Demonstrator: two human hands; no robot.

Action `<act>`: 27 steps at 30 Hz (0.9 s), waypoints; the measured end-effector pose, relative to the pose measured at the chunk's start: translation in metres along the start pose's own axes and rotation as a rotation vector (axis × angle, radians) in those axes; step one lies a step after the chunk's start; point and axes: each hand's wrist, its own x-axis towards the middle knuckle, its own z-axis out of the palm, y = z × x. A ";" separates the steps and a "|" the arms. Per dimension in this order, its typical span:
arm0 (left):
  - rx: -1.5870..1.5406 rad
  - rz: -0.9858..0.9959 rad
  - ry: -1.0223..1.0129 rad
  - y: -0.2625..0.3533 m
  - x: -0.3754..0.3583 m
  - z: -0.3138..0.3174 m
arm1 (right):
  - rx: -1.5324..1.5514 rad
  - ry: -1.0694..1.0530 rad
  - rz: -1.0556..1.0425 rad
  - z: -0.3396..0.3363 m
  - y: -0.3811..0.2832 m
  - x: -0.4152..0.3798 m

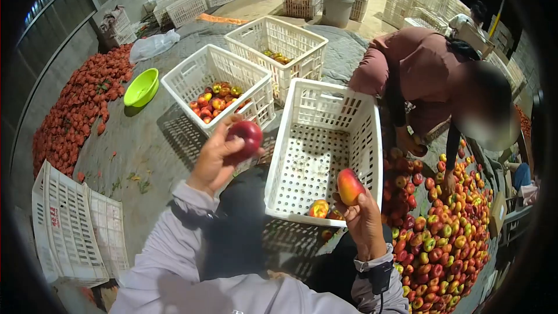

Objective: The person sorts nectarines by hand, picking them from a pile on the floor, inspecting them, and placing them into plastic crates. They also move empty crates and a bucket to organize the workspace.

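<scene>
My left hand (216, 154) is closed around a dark red fruit (246, 139), held up left of the nearest white crate (293, 84). A red and yellow fruit (349, 186) is in my right hand (363, 221), over that crate's front right corner. Inside the same crate, a few fruits (318, 209) lie at the near edge, and the perforated floor shows behind them. Another white crate (216, 52), beyond my left hand, holds several red and yellow fruits (216, 100). A third crate (273, 23) stands behind with some yellowish fruits (277, 56) in it.
A large pile of fruit (444, 244) covers the ground at right, where a co-worker (418, 64) crouches, reaching into it. At left are a green basin (141, 88), a heap of red items (87, 96) and white crates (70, 227). A grey bucket (337, 9) stands behind.
</scene>
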 end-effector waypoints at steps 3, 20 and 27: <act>0.235 0.031 0.141 0.000 0.010 -0.051 | -0.031 -0.034 0.054 0.002 0.004 0.001; 0.946 -0.195 0.609 -0.001 0.167 -0.272 | -0.117 0.122 0.146 0.010 0.015 0.003; 1.993 -0.118 0.385 -0.064 0.147 -0.261 | -0.123 0.128 0.164 0.009 0.015 0.009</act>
